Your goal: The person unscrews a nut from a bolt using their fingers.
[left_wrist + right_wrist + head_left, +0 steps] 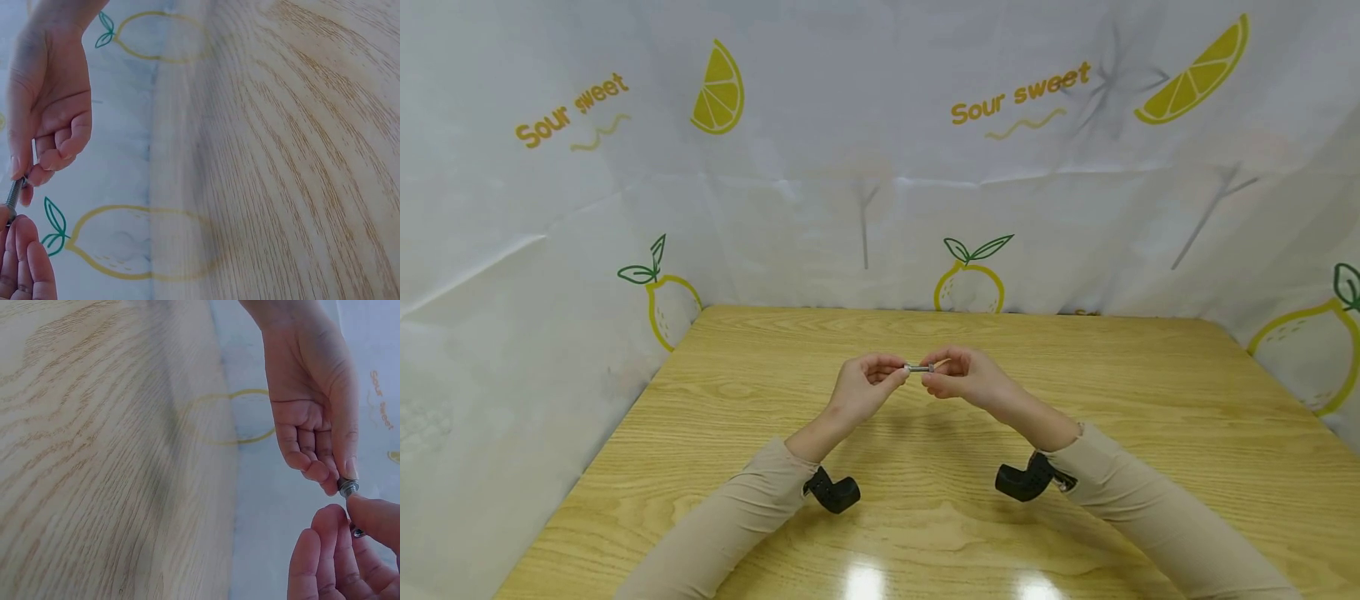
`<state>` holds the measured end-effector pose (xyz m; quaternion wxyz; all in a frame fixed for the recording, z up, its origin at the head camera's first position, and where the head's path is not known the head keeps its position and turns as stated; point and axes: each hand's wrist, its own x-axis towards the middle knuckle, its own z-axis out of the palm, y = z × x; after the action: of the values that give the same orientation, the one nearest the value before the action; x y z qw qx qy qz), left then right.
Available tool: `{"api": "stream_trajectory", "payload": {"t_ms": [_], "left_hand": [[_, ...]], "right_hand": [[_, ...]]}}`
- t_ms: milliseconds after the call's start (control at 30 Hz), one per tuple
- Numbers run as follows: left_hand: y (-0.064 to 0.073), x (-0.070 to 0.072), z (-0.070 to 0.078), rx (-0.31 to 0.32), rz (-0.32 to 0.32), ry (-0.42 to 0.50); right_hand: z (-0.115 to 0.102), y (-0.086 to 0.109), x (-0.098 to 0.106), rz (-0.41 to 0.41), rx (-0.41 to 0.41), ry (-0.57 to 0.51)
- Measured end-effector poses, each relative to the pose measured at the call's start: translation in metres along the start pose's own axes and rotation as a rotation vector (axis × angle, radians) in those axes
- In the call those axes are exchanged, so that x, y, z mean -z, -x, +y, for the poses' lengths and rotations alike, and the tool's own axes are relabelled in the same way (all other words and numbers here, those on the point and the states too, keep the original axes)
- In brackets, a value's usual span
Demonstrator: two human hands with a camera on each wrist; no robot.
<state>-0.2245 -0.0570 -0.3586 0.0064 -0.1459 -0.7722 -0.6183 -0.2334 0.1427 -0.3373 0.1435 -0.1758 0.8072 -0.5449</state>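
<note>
A silver metal bolt (919, 368) is held level between the two hands above the table. My left hand (865, 387) pinches its left end between thumb and fingertips, where a round nut (348, 487) sits on the bolt in the right wrist view. With thumb and fingers, my right hand (966, 379) grips the bolt near its hexagonal head (932, 367). Threads show along the shaft in the left wrist view, where the right hand (56, 94) comes down from the top. Fingertips partly hide both ends of the bolt.
A wood-grain table (925, 517) lies under the hands. White cloth (820, 125) printed with lemons hangs behind it and at both sides. Each sleeved forearm carries a black wrist mount, the left mount (837, 492) and the right mount (1024, 481).
</note>
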Motion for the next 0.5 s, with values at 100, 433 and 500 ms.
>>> {"api": "stream_trajectory", "payload": {"t_ms": [100,433,500], "left_hand": [[-0.0001,-0.0005,0.0002,-0.008,0.002,-0.003],[-0.0004,-0.0012,-0.0006,0.005,-0.007,0.003],[-0.0002,-0.0013,-0.0004,0.007,-0.006,0.001]], "right_hand": [[-0.0007,0.0004,0.0008,-0.012,-0.002,0.003],[-0.0027,0.0024,0.0009,0.006,-0.004,0.000],[-0.0029,0.0024,0.0006,0.016,0.003,0.003]]}}
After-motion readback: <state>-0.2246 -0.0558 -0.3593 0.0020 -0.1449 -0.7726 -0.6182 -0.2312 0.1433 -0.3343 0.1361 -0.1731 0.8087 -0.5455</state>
